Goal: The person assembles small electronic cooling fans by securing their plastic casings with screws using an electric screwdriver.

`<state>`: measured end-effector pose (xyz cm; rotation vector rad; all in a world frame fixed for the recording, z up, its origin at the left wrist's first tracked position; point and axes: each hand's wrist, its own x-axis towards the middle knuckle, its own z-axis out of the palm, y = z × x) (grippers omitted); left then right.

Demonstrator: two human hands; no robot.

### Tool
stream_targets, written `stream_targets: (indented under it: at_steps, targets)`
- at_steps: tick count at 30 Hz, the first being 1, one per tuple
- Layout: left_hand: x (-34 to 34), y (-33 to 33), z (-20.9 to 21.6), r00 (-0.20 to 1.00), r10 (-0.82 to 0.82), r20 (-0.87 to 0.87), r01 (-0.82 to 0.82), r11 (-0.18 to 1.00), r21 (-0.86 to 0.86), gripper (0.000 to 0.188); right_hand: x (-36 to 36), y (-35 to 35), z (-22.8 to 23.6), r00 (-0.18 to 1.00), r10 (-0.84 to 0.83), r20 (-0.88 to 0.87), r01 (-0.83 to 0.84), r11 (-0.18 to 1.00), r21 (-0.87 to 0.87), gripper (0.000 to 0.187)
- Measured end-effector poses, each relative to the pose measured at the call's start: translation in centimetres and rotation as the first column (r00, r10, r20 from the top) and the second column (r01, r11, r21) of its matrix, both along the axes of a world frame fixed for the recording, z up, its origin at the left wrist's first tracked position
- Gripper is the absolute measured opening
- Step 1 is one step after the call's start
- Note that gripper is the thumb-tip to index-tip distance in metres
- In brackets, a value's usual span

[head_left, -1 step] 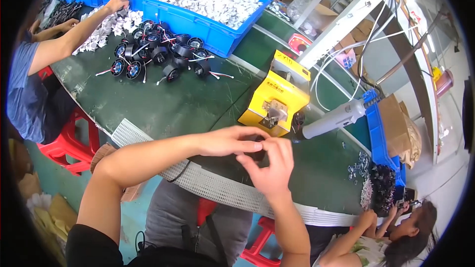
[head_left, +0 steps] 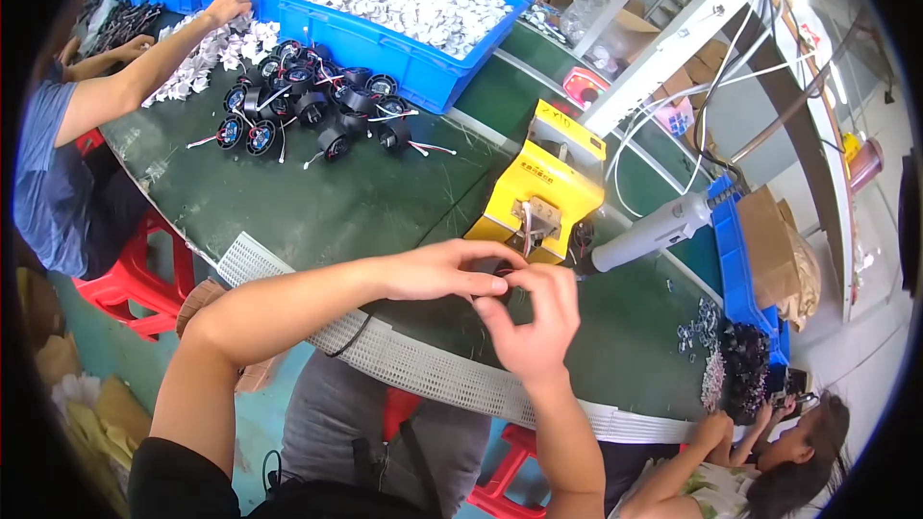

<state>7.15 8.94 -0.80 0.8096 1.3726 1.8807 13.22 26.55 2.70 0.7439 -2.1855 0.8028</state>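
Note:
My left hand [head_left: 447, 270] and my right hand [head_left: 540, 322] meet over the green table, fingers curved round a small dark part [head_left: 504, 270]. Fingers hide most of that part, so its kind is not plain. Thin pale wires [head_left: 527, 219] stick up just beyond my fingertips, in front of the metal front plate of a yellow box-shaped machine [head_left: 532, 183]. Whether the wires belong to the dark part, I cannot tell. Further left lies a pile of black round motor-like parts [head_left: 310, 108] with wires and white plugs.
A blue bin [head_left: 385, 40] of white pieces stands behind the pile. Right of the machine is a grey cylindrical tool [head_left: 649, 234]. Small metal pieces and black parts [head_left: 745, 365] lie at the right edge. Co-workers sit at left and right. A white perforated strip [head_left: 413, 358] borders the table.
My right hand has shifted slightly right and its fingers have moved. Pale wires now show upright in front of the machine's plate. My left hand has barely moved.

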Motion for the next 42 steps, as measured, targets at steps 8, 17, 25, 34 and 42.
stream_targets:
  at_steps: [8, 17, 25, 34, 42]
  targets:
    - [-1.3, -0.9, -0.4, 0.994, -0.070, 0.081, 0.065, 0.996, 0.062, 0.044, -1.9, 1.5, -2.6, 0.860, 0.270, 0.434, 0.032, 0.819, -0.573, 0.021]
    - [-1.1, 0.0, -0.7, 0.896, 0.006, 0.443, -0.026, 0.999, 0.038, 0.044, -2.0, 2.4, -3.5, 0.766, 0.347, 0.541, 0.040, 0.815, -0.578, 0.012]
    - [-1.0, 0.0, 0.2, 0.850, 0.133, 0.509, -0.146, 0.989, -0.014, 0.045, -2.0, 2.5, -4.0, 0.729, 0.508, 0.459, -0.071, 0.723, -0.688, 0.009]
    - [-0.7, 0.6, -0.5, 0.917, 0.250, 0.311, -0.193, 0.960, -0.203, 0.043, -2.0, 1.0, -3.3, 0.993, 0.087, 0.078, -0.085, 0.996, -0.022, 0.022]
    - [-0.3, 0.6, -0.3, 0.940, 0.163, 0.301, -0.149, 0.986, -0.069, 0.041, -1.3, 1.2, -3.2, 0.933, -0.020, 0.358, 0.080, 0.985, -0.154, 0.022]
